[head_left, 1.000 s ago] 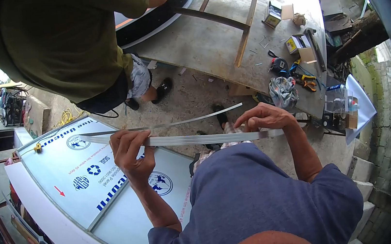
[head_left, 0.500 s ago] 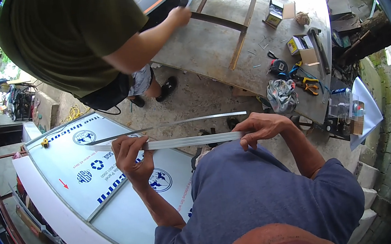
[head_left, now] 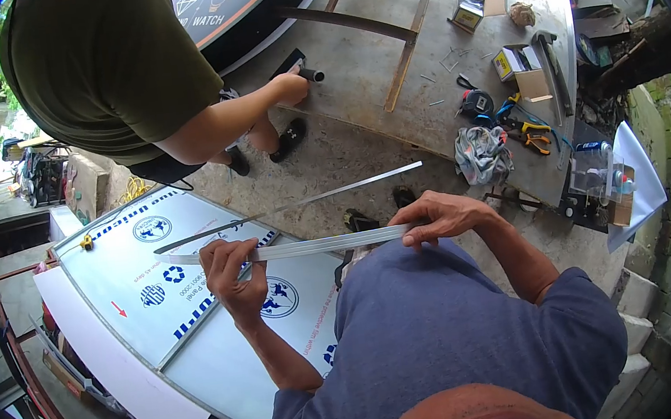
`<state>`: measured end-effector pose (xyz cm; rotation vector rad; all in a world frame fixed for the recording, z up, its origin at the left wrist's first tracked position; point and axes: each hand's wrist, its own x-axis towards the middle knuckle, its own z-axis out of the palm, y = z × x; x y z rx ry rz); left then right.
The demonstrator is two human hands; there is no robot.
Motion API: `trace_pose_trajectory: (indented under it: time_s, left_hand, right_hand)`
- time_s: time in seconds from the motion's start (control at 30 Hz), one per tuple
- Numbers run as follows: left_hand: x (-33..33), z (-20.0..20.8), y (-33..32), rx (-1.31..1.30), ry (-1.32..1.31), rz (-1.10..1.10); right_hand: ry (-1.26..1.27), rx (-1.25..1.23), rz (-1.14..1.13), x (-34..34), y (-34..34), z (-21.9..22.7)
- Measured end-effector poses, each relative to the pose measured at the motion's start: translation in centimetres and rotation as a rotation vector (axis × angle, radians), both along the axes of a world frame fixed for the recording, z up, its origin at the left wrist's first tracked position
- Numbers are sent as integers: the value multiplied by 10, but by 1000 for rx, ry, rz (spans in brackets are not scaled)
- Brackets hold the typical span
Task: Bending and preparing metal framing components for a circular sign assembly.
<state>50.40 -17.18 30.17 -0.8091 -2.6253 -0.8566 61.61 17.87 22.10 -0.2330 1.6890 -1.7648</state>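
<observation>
A long, thin, pale strip with ridges along it (head_left: 319,246) runs level in front of my chest, held at both ends. My left hand (head_left: 233,279) is closed round its left part, thumb and fingers pinching it above the film-covered panel (head_left: 226,340). Toward the strip's other end, my right hand (head_left: 445,217) grips it between thumb and fingers. Beyond it, a second narrow metal strip (head_left: 341,187) slants up to the right, its left end over the panel; what supports it I cannot tell.
A person in a dark green shirt (head_left: 102,79) stands at far left, holding a black-handled tool (head_left: 307,74) by the worktable (head_left: 356,106). On the table lie a metal frame (head_left: 401,76), opened boxes (head_left: 512,64), a tape measure (head_left: 475,105), pliers (head_left: 529,135) and a crumpled cloth (head_left: 483,156).
The far strip has tilted, its right end rising. The held strip's right end has shifted slightly left with my right hand. The other person's arm and tool have moved lower and nearer.
</observation>
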Motion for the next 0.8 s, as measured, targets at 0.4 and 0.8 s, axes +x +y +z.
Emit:
trace_pose_trajectory:
  time_s: [0.4,0.8]
  left_hand:
    - [8,-4,-5,3,-14,-1]
    - [14,-4,-12,0,-15,22]
  right_hand:
    - [-3,40,-23,9,-4,-2]
    - [42,1,-83,10,-11,-10]
